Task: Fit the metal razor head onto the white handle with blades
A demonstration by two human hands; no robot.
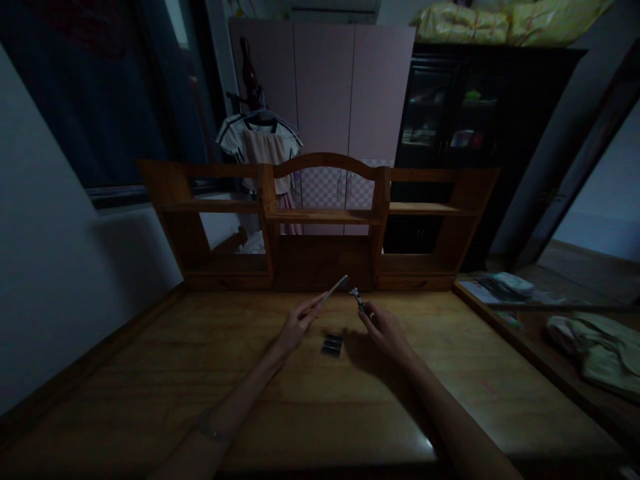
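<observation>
Home interior: pink wardrobe (323, 87), hanging clothes (263, 145), wooden desk (175, 360).

My left hand (296, 328) holds a slim pale item (332, 291), my right hand (387, 328) a razor (359, 303); a dark pack (332, 345) lies on the table (210, 353).

A: Left hand (295, 325)?
B: Covers the lower end of the thin pale stick (332, 291); its dark tip's too small to identify.
A: Right hand (389, 328)?
B: Hides the butt of the silver-and-black slim tool (360, 304). Black ribbed rectangular pack (332, 345) between the hands, details too dim.
A: Edges?
B: Bare left forearm (245, 397) and bare right forearm (445, 407) cut at bottom; pale crumpled cloth (605, 350), far right of right hand, cut too.
</observation>
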